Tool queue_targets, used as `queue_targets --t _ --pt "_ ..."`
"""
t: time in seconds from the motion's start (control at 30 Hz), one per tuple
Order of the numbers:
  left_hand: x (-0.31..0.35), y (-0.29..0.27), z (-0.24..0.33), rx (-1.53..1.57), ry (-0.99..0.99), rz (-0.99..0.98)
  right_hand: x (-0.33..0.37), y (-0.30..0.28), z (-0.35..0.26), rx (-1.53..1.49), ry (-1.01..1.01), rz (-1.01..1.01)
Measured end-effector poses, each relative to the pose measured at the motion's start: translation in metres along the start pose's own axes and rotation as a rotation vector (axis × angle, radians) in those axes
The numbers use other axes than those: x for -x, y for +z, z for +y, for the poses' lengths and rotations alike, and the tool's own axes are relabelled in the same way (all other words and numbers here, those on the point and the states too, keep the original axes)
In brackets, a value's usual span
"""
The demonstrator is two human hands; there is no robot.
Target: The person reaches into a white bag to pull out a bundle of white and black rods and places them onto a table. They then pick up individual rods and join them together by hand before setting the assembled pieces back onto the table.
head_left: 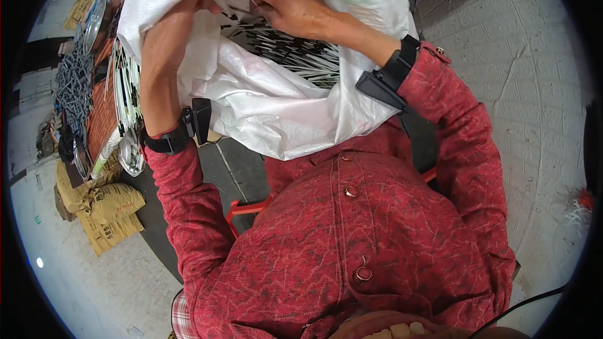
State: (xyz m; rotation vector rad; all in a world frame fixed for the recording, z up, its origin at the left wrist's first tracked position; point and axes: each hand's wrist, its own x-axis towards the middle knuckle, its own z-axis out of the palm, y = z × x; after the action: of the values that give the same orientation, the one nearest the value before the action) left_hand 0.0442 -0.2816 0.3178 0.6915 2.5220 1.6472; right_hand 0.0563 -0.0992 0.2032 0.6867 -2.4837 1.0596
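Note:
A white woven sack lies gathered with its mouth open in front of my body. Inside it are many thin sticks, whitish with some dark ends. My left hand reaches into the sack at its left side; a fold of the sack hides most of its fingers. Above the sticks, my right hand is closed with its fingers curled in. A thin pale line shows at its fingertips, too small to name.
Bundles of thin rods and a heap of grey-blue pieces lie to the left. Tan paper sacks rest on the floor below them. A red stool edge shows by my body. Grey paved floor spreads to the right.

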Motion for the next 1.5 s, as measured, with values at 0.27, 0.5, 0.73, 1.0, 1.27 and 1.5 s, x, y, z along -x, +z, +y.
queue_targets --t 0.27,0.5,0.73,1.0,1.27,1.5 --pt "0.024 0.030 -0.035 -0.785 0.557 -0.214 0.039 0.011 0.014 -0.026 -0.038 -0.067" --pt "0.026 0.071 -0.044 -0.770 0.276 -0.606 0.075 -0.034 0.041 0.321 0.227 -0.461" --pt "0.044 0.128 -0.081 -0.923 0.283 -0.973 0.060 -0.047 0.043 0.398 0.236 -0.652" --pt "0.082 0.110 -0.077 -0.617 0.393 -0.705 0.055 0.003 0.045 0.158 0.262 -0.670" --pt "0.130 0.049 -0.033 -0.607 0.401 -0.868 0.056 0.007 0.031 0.242 0.215 -0.814" --pt "0.133 0.043 -0.048 -0.599 -0.122 -1.246 0.038 0.000 -0.006 0.302 0.256 -0.897"
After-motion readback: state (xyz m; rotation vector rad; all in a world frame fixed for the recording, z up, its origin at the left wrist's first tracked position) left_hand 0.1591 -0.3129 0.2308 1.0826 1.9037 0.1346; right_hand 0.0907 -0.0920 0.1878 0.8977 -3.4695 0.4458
